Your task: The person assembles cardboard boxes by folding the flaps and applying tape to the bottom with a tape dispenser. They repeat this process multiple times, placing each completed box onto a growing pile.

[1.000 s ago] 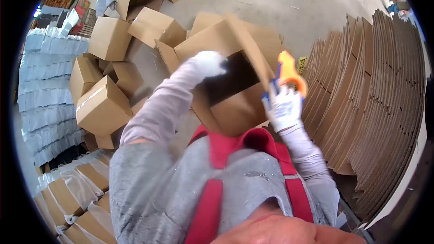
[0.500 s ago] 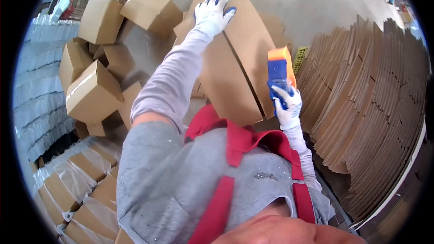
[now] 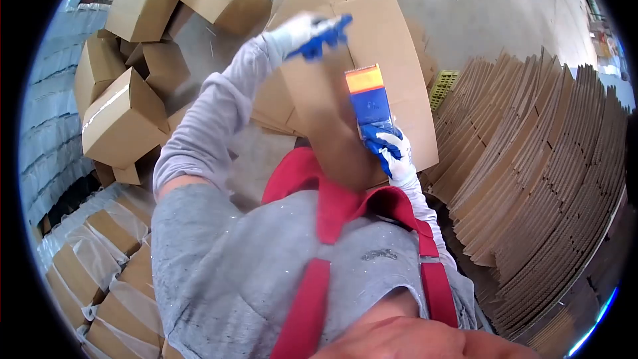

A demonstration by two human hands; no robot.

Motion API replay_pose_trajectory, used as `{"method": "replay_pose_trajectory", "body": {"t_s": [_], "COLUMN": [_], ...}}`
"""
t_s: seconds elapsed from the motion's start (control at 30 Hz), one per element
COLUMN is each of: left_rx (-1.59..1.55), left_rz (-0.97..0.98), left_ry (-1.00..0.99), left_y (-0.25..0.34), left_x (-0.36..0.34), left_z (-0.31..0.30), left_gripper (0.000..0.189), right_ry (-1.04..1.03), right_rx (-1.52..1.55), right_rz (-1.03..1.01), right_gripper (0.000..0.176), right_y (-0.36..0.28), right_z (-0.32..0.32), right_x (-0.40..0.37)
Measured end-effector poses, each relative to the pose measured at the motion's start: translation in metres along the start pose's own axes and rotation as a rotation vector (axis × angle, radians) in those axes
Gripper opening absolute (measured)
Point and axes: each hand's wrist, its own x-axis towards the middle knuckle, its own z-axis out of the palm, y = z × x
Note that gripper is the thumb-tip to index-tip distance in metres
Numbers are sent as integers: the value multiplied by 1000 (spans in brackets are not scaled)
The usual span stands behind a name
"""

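Observation:
My right hand (image 3: pixel 392 151), in a white glove with blue coating, is closed round the handle of a blue tape dispenser (image 3: pixel 372 103) with an orange front end. The dispenser is held over a brown cardboard box (image 3: pixel 399 46) in front of my body, overlapping its panels in this view. My left hand (image 3: pixel 314 34), gloved alike, hovers near the far left part of the box. Its blue palm side shows, and the fingers stretch to the right, smeared by motion. The nearer, left panel of the box is blurred too.
Several made-up cardboard boxes (image 3: pixel 126 116) lie heaped on the left. A tall stack of flat cardboard sheets (image 3: pixel 525 159) stands on the right, beside a yellow-green perforated thing (image 3: pixel 443 86). Plastic-wrapped bundles (image 3: pixel 106 252) fill the lower left. Grey floor (image 3: pixel 438 0) shows beyond the box.
My left hand has come off the box top and turned its palm into view. My right hand has brought the tape dispenser left over the box. The box panels have shifted, and the dark seam no longer shows.

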Motion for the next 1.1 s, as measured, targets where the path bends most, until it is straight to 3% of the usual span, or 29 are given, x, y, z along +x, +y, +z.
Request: {"method": "replay_pose_trajectory", "body": {"t_s": [0.07,0.13,0.27,0.33,0.4,0.43,0.47,0.57,0.6,0.67,0.7,0.77,0.83,0.9,0.93,0.97,1.0,1.07,1.1], "left_rx": [112,328,358,10,-424,-265,-440,23,180,432,431,764,986,1167,1133,1138,1128,1271,1184], "left_rz": [-82,56,115,97,-109,129,-68,85,90,422,419,680,818,767,639,467,463,63,40], "left_ry": [-192,-320,-318,-388,-334,-399,-312,-162,-25,160,160,238,334,668,761,650,637,330,251], "left_y": [-6,-3,12,-29,-43,-52,-57,-16,0,-19,-19,-16,-5,10,24,28,18,-5,-23], "left_x": [-11,-8,-18,-1,-9,-7,-2,-12,-21,-8,-7,-5,6,46,61,74,84,113,131], "left_z": [28,40,41,38,48,47,49,42,46,48,48,43,23,-33,-61,-76,-71,-61,-65], "left_gripper": [45,40,34,26,27,28,22,9,9,11,11,13,17,16,18,20,20,25,27], "right_ry": [-17,-82,-95,-130,-113,-117,-115,-138,-129,-122,-98,-56,18,115,125,127,120,139,140], "right_rx": [-53,3,-130,-100,-13,3,7,-121,-65,-7,26,66,83,37,32,-56,-141,-94,-123], "right_rz": [-2,-3,-127,-145,-124,-131,-133,-169,-47,78,94,135,151,143,138,115,96,128,148], "right_gripper": [33,34,24,21,19,19,19,24,27,30,33,32,30,30,30,29,29,29,29], "right_y": [3,-8,-16,-16,-16,-21,-22,-21,-18,-17,-18,-20,-53,-63,-63,-65,-69,-73,-75], "right_z": [-1,-2,-6,-9,-6,-7,-9,-11,-10,-10,-8,-5,9,14,14,14,15,19,19], "right_x": [6,9,10,11,10,11,13,12,10,9,10,15,35,49,56,60,62,72,74]}}
